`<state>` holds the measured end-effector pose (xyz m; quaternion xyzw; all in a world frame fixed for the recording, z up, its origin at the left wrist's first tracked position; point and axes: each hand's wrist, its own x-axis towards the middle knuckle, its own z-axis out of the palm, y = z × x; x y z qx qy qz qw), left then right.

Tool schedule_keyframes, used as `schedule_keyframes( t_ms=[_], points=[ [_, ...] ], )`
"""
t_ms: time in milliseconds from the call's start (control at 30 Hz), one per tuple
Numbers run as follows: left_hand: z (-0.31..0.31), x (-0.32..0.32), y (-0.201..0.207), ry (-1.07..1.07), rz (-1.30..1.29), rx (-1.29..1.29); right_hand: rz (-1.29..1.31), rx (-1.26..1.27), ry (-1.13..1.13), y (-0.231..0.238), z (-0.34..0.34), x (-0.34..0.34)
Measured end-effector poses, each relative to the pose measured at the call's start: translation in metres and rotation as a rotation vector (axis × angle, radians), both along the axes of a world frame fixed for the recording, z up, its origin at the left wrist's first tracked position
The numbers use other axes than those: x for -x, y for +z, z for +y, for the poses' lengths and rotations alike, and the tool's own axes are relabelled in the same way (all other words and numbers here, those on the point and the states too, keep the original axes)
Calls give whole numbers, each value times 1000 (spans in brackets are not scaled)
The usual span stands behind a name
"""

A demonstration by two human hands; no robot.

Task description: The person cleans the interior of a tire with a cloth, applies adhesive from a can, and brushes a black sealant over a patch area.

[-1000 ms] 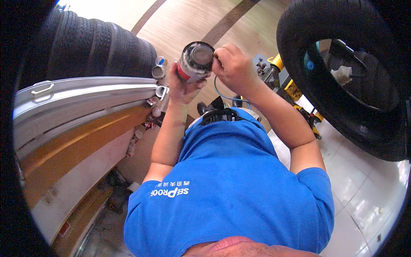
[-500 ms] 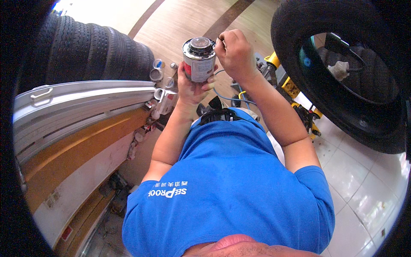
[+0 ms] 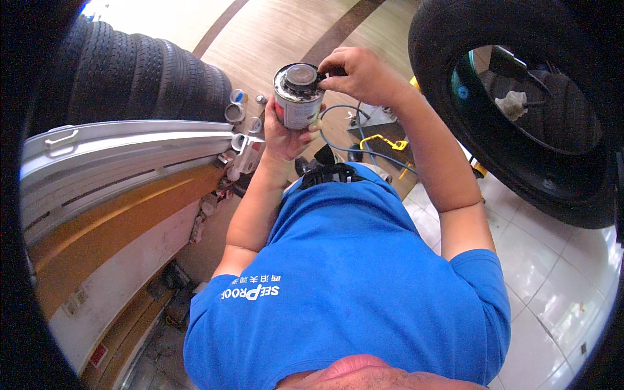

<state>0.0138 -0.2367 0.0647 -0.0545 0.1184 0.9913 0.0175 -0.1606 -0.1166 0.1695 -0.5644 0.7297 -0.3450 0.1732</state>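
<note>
A metal can [image 3: 299,110] with a pale, partly red label and a dark-smeared top is held up in front of me. My left hand [image 3: 289,133] wraps round its lower part from below. The round grey cap [image 3: 301,75] sits in the middle of the can's top. At the right side of that cap, my right hand [image 3: 361,75] has its thumb and bent forefinger closed about a small dark bit. Whether this bit belongs to the cap or is a loose piece, I cannot make out.
A row of tyres [image 3: 136,78] stands at the far left, behind a white-and-orange counter edge [image 3: 136,205]. Small pots [image 3: 235,112] crowd the counter's end. At right hangs a large tyre [image 3: 448,84]. A blue hose [image 3: 338,140] and a yellow-framed tool [image 3: 383,140] lie below.
My right hand has opened from a tight fist into a looser pinch, and its forearm has swung right. The can has shifted slightly left and down in my left hand.
</note>
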Motion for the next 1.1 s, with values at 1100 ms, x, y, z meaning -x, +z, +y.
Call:
schedule_keyframes(
  t_ms=[1100],
  points=[
    [5,-10,-16,67,-59,-117,281,358,-345,-3,-5,15]
  ],
)
